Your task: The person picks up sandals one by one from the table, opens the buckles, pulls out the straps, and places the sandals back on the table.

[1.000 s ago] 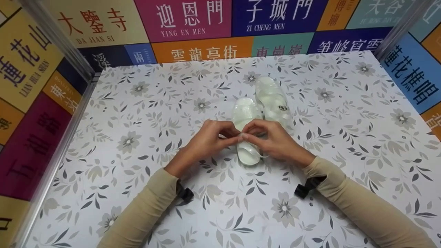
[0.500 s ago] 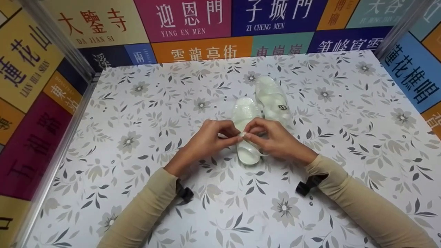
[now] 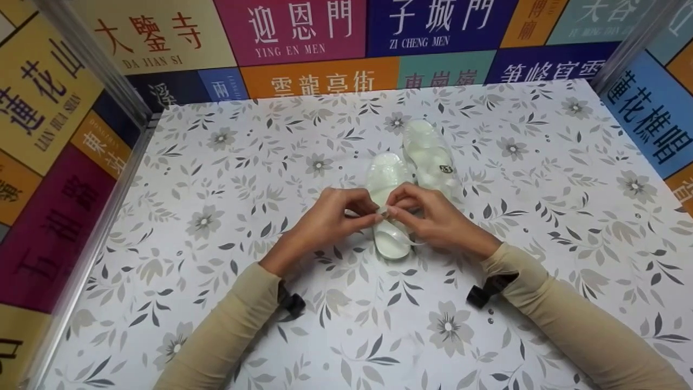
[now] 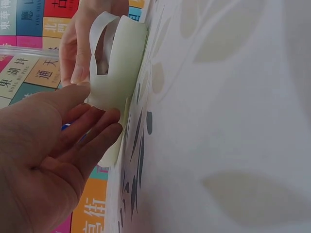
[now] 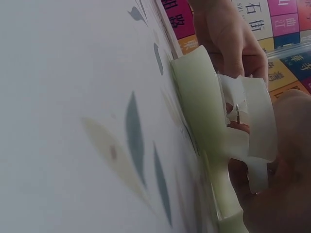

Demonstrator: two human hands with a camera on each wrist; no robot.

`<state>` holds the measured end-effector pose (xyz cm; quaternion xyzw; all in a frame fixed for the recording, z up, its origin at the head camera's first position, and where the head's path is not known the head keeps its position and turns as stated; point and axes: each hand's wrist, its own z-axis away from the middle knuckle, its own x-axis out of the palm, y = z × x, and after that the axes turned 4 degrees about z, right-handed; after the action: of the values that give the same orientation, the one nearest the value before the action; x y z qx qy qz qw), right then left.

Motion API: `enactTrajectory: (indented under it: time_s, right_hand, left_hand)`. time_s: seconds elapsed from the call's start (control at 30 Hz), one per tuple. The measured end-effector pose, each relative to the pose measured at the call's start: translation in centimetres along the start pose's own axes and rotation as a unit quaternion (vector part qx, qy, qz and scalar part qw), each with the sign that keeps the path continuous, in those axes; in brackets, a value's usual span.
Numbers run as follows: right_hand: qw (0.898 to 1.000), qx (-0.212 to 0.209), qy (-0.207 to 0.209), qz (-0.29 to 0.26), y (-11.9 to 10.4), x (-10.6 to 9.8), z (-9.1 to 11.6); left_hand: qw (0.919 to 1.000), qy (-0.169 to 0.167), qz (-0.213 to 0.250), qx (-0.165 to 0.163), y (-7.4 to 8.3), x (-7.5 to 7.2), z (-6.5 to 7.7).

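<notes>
In the head view, a pale green-white sandal (image 3: 392, 248) lies on the table, its heel end toward me. Above it, my left hand (image 3: 338, 214) pinches a small part of the sandal's strap between thumb and fingertips. Facing it, my right hand (image 3: 433, 218) pinches the strap at the same spot, the fingertips of both hands nearly touching. The right wrist view shows the sandal's upright heel, a looped strap (image 5: 261, 119) and a small metal pin (image 5: 238, 113) that looks like part of a buckle. Fingers largely hide the pinched piece.
A matching sandal (image 3: 422, 140) lies just beyond and to the right, with a dark emblem (image 3: 445, 169) on it. The table (image 3: 260, 325) has a floral cover. Colourful panels with lettering (image 3: 298, 32) stand along its back and sides.
My right hand has shifted very slightly to the right and tilted at the fingertips. The left hand keeps its pinch, and both sandals stay in place.
</notes>
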<state>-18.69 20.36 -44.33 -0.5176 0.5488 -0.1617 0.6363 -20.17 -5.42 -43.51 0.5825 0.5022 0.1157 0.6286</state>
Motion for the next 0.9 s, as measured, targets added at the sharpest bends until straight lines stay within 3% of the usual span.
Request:
enactTrajectory:
  time_s: [0.47,0.9]
  right_hand:
    - [1.000,0.007,0.001,-0.005,-0.18,0.02,-0.09]
    - [0.997,-0.024,0.022,0.069,-0.39,-0.27,0.05]
  left_hand:
    - [0.9994,-0.004,0.016,-0.030,-0.05,-0.12,0.03]
    - [0.9997,-0.010,-0.023,-0.006,0.36,0.17,0.01]
